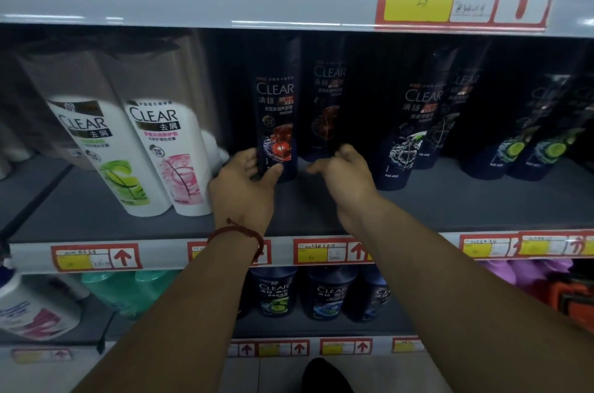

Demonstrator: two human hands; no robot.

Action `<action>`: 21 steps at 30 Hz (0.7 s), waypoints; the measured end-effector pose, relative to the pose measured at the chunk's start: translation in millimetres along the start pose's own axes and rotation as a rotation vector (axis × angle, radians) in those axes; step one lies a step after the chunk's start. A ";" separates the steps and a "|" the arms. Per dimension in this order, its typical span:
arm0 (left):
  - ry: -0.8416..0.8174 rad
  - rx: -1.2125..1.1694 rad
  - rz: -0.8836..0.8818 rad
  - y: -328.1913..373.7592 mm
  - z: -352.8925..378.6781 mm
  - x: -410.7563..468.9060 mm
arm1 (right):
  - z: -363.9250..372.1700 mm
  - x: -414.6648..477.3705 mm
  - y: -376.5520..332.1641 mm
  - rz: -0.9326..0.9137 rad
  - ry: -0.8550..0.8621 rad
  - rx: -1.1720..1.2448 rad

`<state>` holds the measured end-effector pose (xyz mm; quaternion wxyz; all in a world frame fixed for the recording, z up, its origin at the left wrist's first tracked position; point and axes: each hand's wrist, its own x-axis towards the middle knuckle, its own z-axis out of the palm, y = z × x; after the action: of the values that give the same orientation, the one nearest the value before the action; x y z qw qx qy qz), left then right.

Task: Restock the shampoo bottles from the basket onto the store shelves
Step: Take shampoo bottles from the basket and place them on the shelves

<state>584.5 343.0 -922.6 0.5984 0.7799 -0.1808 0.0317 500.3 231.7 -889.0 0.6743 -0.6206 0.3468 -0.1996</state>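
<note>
Gripping 1 dark bottle (277, 109): left hand (242, 190) fingers | right hand (348, 180): fingers slack, empty

Both forearms bare; knotted red cord bracelet (239, 229) round left wrist

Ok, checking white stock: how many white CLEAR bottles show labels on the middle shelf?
2: the green-label bottle at left, the pink-label bottle right beside it. A white shape behind the pink one may be another.
</note>
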 end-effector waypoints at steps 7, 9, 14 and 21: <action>-0.014 -0.009 -0.014 -1.2 -1.2 0.6 | 2.1 4.0 7.4 -0.056 0.028 -0.009; -0.013 -0.006 -0.016 -1.4 -1.1 0.8 | 1.5 3.6 8.3 -0.074 0.030 0.005; -0.003 -0.004 -0.014 -0.8 -1.0 0.7 | -0.5 4.2 8.6 -0.088 0.024 -0.004; -0.009 -0.005 -0.010 -1.4 -0.9 1.2 | 0.4 4.9 11.3 -0.101 0.023 -0.019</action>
<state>586.2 343.8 -923.4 0.5997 0.7794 -0.1796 0.0248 502.0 230.2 -901.0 0.6536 -0.6414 0.3246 -0.2369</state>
